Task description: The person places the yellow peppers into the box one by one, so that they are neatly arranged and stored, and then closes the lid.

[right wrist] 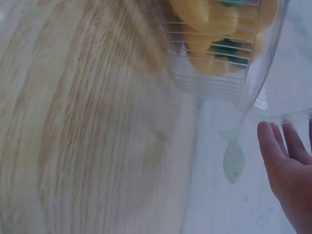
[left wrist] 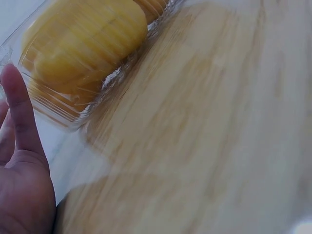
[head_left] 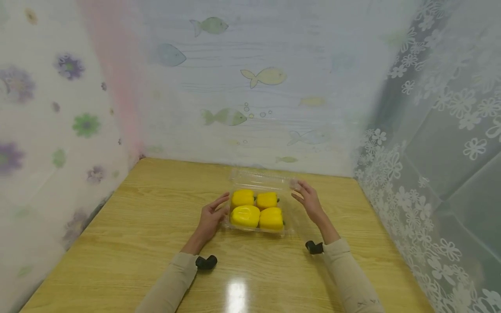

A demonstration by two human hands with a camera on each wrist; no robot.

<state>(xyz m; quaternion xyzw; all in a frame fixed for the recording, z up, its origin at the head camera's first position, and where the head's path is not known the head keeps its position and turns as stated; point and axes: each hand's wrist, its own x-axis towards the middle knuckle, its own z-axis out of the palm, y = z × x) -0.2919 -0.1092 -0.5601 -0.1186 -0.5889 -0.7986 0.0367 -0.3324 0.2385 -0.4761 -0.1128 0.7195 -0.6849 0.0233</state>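
Several yellow bell peppers (head_left: 245, 216) with green stems lie in a clear plastic clamshell box (head_left: 254, 230) on the table. Its hinged lid (head_left: 260, 179) stands raised at the far side. At the box's left wall is my left hand (head_left: 209, 221), fingers extended; in the left wrist view a fingertip (left wrist: 10, 73) meets the plastic. My right hand (head_left: 310, 203) is at the lid's right corner, its fingertips touching the edge and the thumb held apart below. The right wrist view shows those fingers (right wrist: 292, 141) fairly straight along the thin clear edge.
The wood-grain table (head_left: 156, 208) reaches a back wall covering (head_left: 250, 95) printed with fish. A flower-printed sheet (head_left: 86, 126) hangs on the left and a lacy translucent one (head_left: 430, 174) on the right. Black wrist cameras (head_left: 206, 262) sit at both sleeves.
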